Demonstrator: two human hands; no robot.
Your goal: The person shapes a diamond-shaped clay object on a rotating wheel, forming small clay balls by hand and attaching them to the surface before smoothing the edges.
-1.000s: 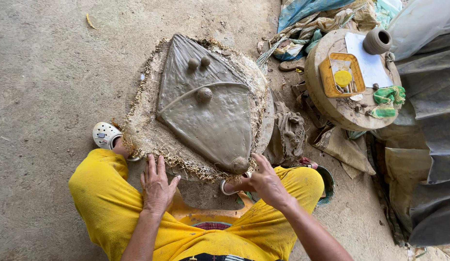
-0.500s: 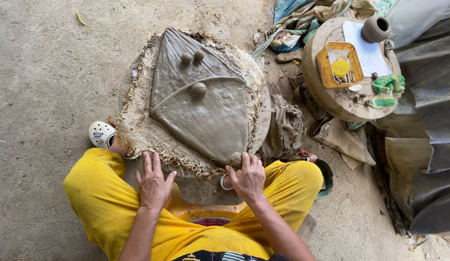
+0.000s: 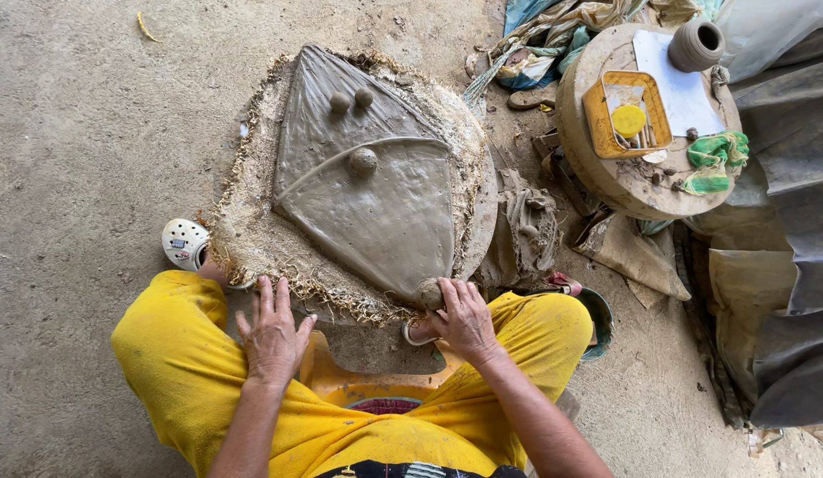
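**Hands at the near edge of a wet clay slab**

The right hand [image 3: 465, 317] curls its fingers over a small grey ball of wet clay [image 3: 428, 292], pressing it at the near pointed corner of a broad, kite-shaped slab of smooth grey clay [image 3: 376, 195]. The left hand [image 3: 272, 332] lies flat and open, fingers spread, palm down on the person's yellow trouser leg [image 3: 177, 363], its fingertips reaching the frayed near edge of the round straw-fibre mat [image 3: 252, 239] that carries the slab. It grips nothing.

The slab lies in front of the knees, its long point turned away from the person. A raised curved ridge crosses it, with 1 clay ball [image 3: 363, 160] set on the ridge and 2 smaller balls [image 3: 351, 100] side by side nearer the far tip.

A white perforated clog [image 3: 183, 242] shows at the left of the mat. Below the mat, between the legs, sits an orange plastic stool [image 3: 376, 389].

To the right stands a round, clay-smeared wooden stand [image 3: 624, 181]. On it rest a yellow square tray [image 3: 626, 115] with a yellow lid and thin tools, a white sheet [image 3: 681, 88], a small grey clay pot [image 3: 695, 44] and a green cloth [image 3: 714, 159]. Crumpled cloths [image 3: 553, 40] lie beyond it on the bare concrete floor [image 3: 84, 133].
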